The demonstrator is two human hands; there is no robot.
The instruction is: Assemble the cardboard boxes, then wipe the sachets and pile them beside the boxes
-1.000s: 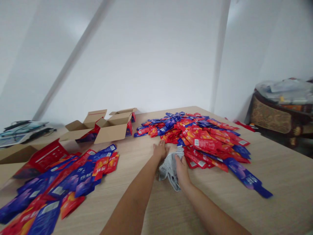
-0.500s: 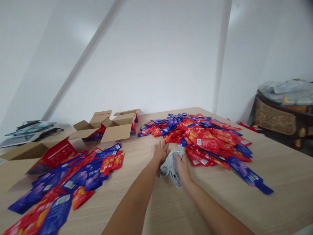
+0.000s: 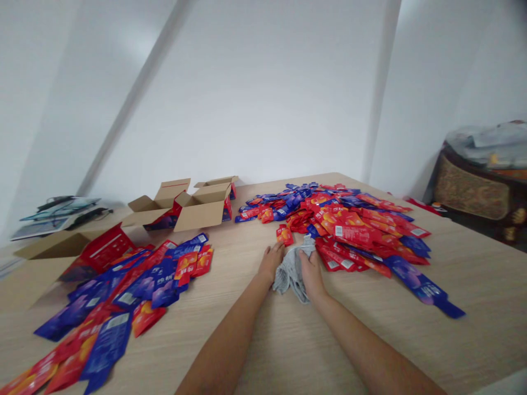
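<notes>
My right hand [image 3: 312, 271] is closed on a crumpled grey cloth [image 3: 290, 272], holding it against the tabletop. Beside the cloth's left edge lies my left hand [image 3: 270, 262], palm down, its fingers apart and reaching forward. Just past those fingertips rests a small red packet [image 3: 285, 235], a little apart from the big pile. That pile of red and blue packets [image 3: 349, 222] spreads beyond and to the right of the cloth. The undersides of both hands are hidden.
More red and blue packets [image 3: 160, 285] lie spread at the left. Open cardboard boxes [image 3: 201, 214] stand behind them, with another open box [image 3: 53, 258] at far left. Flat folded items [image 3: 60, 214] lie at the back left. A carved chair [image 3: 473, 181] stands right of the table.
The cloth and my right hand have shifted slightly. My left hand's fingers have drawn in somewhat, and a small red packet now shows apart from the pile. The view has tilted slightly.
</notes>
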